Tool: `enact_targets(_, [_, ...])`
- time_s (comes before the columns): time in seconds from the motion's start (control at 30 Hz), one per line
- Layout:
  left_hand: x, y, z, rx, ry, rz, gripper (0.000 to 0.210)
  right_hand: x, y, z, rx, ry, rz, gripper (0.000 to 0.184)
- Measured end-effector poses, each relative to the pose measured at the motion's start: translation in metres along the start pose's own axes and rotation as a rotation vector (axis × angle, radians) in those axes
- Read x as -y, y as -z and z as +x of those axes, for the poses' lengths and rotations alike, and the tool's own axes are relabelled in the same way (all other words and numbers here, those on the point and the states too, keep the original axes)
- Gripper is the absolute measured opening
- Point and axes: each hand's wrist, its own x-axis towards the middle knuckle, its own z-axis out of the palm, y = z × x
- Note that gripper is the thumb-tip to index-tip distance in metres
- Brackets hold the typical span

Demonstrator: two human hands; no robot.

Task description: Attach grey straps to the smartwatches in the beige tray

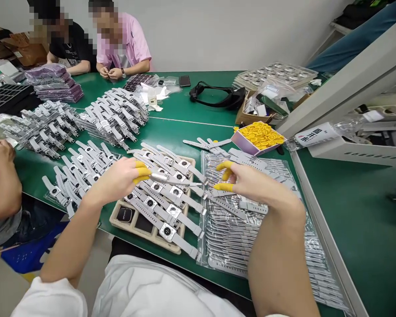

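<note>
My left hand [125, 176], with yellow finger cots on its fingertips, pinches a smartwatch [160, 178] whose grey strap stretches to the right. Near the strap's free end is my right hand [240, 178], also in yellow finger cots. Its thumb and fingers are apart, and I see nothing held between them. Below my hands, several watches with grey straps [167, 231] lie across a beige tray [119, 220]. Dark square watch faces show in the tray's front compartments. Under my right hand are clear bags [227, 237] packed with rows of grey straps.
A box of yellow finger cots [259, 136] stands beyond my right hand. Stacked strapped watches [114, 116] fill the left side. Black goggles-like gear [214, 94] lies at the back. A metal post [343, 70] rises at right. Two people sit opposite; another person's arm [1, 176] is at left.
</note>
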Motion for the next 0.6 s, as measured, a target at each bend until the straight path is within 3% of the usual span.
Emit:
enact_targets(0.07, [-0.004, 0.006, -0.02, 0.083, -0.018, -0.113, 0.03, -0.017, -0.002, 0.008, 0.077, -0.103, -0.107, 0.052])
enact_targets(0.13, [-0.008, 0.006, -0.037, 0.202, -0.049, -0.235, 0.027, -0.03, -0.009, 0.02, 0.155, -0.102, -0.139, 0.044])
enact_targets(0.27, [-0.019, -0.017, -0.06, 0.415, -0.038, -0.346, 0.027, -0.039, -0.024, 0.038, 0.259, -0.064, -0.14, 0.028])
enact_targets(0.43, [-0.025, -0.047, -0.076, 0.421, 0.118, -0.291, 0.027, -0.046, -0.029, 0.041, 0.268, -0.099, -0.089, 0.04])
enact_targets(0.6, [-0.028, -0.048, -0.081, 0.424, 0.178, -0.262, 0.022, -0.051, -0.031, 0.041, 0.205, -0.067, -0.139, 0.041])
